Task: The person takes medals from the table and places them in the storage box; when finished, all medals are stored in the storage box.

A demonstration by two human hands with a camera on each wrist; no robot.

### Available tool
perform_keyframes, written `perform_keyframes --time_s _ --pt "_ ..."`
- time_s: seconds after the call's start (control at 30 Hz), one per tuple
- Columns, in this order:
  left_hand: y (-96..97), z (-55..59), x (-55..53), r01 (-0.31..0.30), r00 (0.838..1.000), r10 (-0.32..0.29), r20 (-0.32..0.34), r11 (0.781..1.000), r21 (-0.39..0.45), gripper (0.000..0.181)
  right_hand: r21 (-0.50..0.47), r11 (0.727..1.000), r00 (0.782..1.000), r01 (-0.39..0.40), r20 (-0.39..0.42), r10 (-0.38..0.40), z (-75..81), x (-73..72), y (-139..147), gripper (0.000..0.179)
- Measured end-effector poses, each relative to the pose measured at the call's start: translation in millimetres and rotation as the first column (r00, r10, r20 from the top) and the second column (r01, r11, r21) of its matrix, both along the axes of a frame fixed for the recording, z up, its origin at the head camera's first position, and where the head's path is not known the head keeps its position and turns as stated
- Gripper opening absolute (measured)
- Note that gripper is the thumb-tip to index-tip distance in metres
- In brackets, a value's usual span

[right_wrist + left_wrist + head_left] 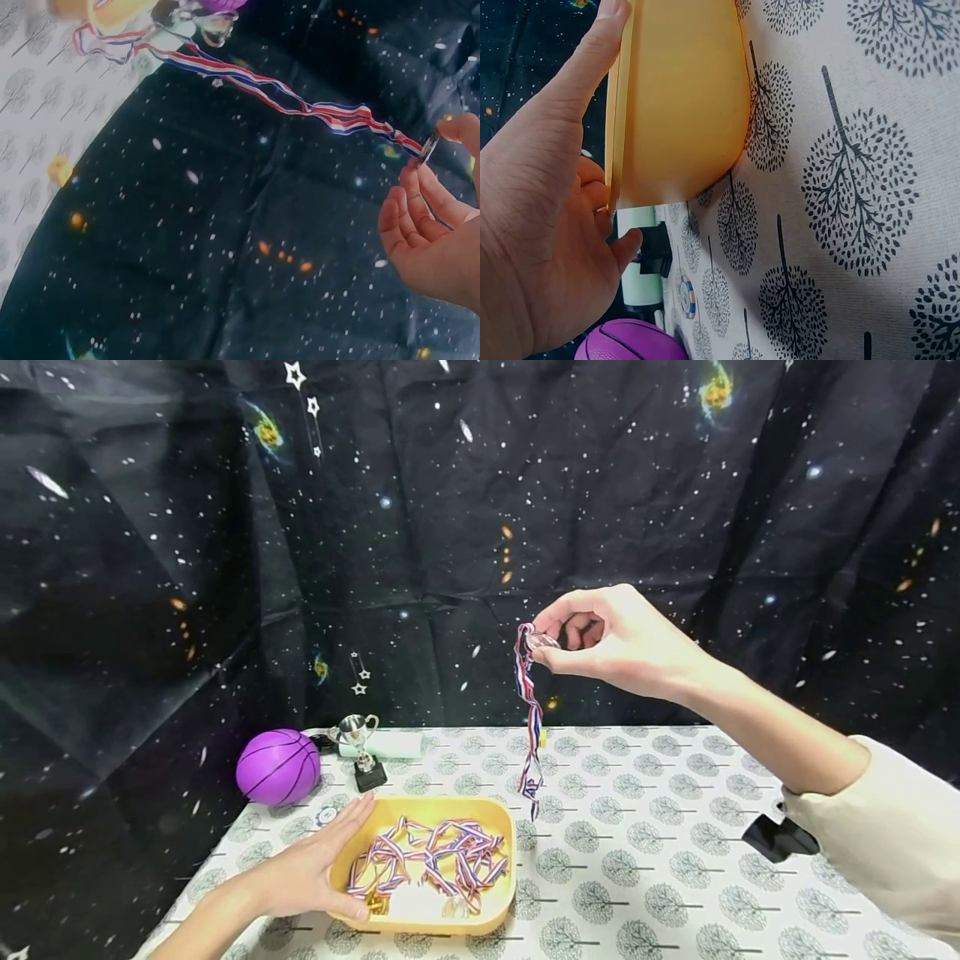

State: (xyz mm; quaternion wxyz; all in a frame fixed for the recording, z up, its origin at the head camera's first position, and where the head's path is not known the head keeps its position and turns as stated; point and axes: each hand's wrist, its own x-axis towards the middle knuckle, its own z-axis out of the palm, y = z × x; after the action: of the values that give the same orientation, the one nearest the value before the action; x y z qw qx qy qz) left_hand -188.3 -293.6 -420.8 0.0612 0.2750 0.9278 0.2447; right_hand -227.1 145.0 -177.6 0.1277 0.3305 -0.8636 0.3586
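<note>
High above the table, my right hand (626, 639) pinches a medal (543, 641) between thumb and fingertips. Its red, white and blue ribbon (531, 710) hangs down; in the right wrist view the ribbon (262, 86) trails away from the medal's edge. My left hand (315, 864) holds the left side of a yellow plastic basin (512, 860), thumb over the near rim and fingers toward the far corner. Several striped ribbons (457, 852) lie tangled in the basin, with a gold medal (378, 904) near the thumb. The left wrist view shows the basin's outer wall (682, 105).
Behind the basin stand a silver trophy cup (360, 752) on a black base and a pale green roll (393, 744). A purple ball (278, 767) sits at the table's left edge. The tree-patterned tablecloth (645, 835) runs to a dark starry curtain (450, 527).
</note>
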Motion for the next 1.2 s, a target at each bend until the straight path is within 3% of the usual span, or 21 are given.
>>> perform_keyframes --time_s 0.4,0.57,0.77,1.2 --pt "1.8 3.1 2.1 0.014 1.0 -0.014 -0.002 1.0 0.001 0.139 -0.044 0.998 0.998 -0.044 0.038 0.045 -5.9 -3.9 -34.3 0.02" --pt "1.3 2.3 2.3 0.016 1.0 -0.016 -0.009 1.0 -0.003 0.138 -0.055 0.997 0.996 -0.057 0.061 0.06 -15.6 -6.8 -44.0 0.021" --pt "0.4 1.0 2.3 0.009 1.0 -0.009 -0.011 1.0 -0.004 0.138 -0.026 0.997 0.996 -0.073 0.044 0.074 -41.9 -14.5 -54.4 0.022" --pt "1.2 2.2 1.8 0.006 1.0 -0.006 0.002 1.0 -0.01 0.138 0.118 0.992 0.987 -0.052 0.157 0.033 -107.4 -18.6 -79.5 0.027"
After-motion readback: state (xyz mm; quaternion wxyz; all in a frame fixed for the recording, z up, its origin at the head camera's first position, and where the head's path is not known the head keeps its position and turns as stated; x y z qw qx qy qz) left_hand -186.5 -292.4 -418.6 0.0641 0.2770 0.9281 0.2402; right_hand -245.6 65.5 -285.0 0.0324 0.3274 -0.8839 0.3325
